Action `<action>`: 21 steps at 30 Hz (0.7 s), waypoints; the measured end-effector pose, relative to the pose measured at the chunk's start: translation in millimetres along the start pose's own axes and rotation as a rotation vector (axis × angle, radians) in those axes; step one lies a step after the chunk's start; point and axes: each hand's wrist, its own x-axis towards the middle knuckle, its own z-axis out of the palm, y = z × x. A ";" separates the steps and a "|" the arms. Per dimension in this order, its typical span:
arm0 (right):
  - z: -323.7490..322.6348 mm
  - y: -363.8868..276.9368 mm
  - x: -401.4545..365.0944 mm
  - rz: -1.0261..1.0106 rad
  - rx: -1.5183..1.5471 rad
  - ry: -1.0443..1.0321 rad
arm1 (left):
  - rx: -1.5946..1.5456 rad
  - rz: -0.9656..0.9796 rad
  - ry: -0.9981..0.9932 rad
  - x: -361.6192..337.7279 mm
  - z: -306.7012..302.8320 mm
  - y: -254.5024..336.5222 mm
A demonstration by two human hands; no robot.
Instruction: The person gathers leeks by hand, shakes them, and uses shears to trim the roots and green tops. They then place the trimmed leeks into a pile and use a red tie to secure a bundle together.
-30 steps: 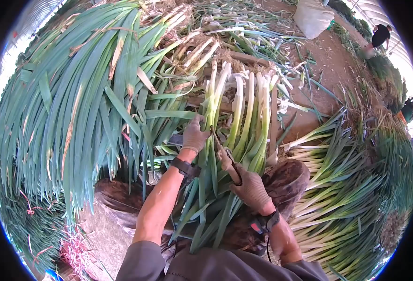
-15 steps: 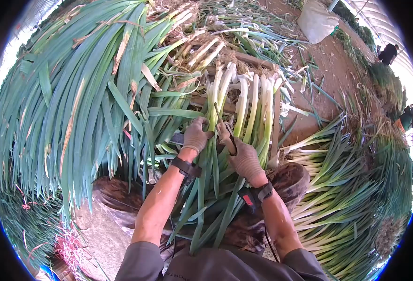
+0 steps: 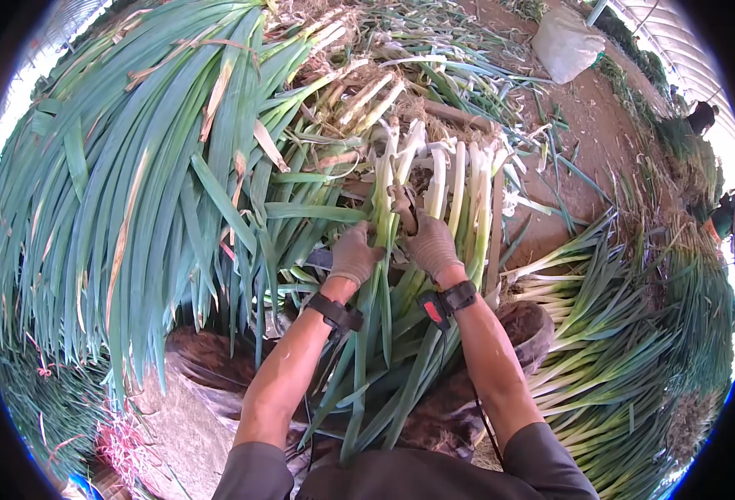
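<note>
My gloved left hand (image 3: 356, 253) is closed round the green part of a leek-like green onion (image 3: 381, 200), whose white end points away from me. Beside it, my gloved right hand (image 3: 431, 247) grips a worn brown cutting tool (image 3: 402, 202) that looks like shears. The tool's tip lies against the white stems next to the held onion. More trimmed-looking onions (image 3: 459, 192) lie side by side just right of the tool, their white ends on a wooden frame. Long green leaves (image 3: 371, 375) hang down over my lap.
A big heap of green onions (image 3: 134, 183) rises on my left. Laid-out onions (image 3: 600, 333) cover the ground at right. Leaf scraps (image 3: 467, 62), a white sack (image 3: 565, 43) and pink ties (image 3: 126, 446) lie around. At far right is another person (image 3: 702, 117).
My right hand has moved up and slightly left, bringing the tool in among the white stems. The left hand has shifted slightly right, still on the onion.
</note>
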 end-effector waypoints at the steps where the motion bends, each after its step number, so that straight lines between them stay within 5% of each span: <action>1: -0.3 -1.1 5.5 0.001 0.007 0.001 | 0.009 0.006 0.007 0.4 1.4 -1.2; 21: 6.7 23.3 99.5 0.093 -0.066 0.090 | 0.423 0.026 -0.060 7.3 -2.3 20.3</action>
